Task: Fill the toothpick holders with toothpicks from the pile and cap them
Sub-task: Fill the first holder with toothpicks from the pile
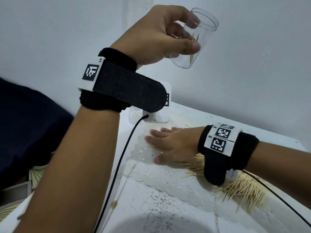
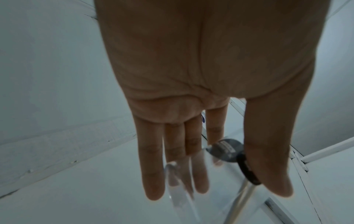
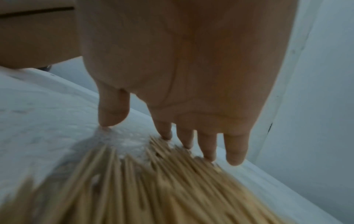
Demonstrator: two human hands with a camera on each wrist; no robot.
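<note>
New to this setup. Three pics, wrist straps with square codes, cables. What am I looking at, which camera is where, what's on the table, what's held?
No robot: a person wears three cameras. The head view looks down at both arms; the black straps with printed codes hold the wrist cameras, each looking along its palm to the fingers.

The left hand holds up a clear toothpick holder, tilted, uncapped, with only a few toothpicks inside. The left wrist view shows the same holder at the fingertips.

The right hand lies with straight fingers on the white table, at the edge of the toothpick pile. The right wrist view shows that pile blurred under the palm.
</note>
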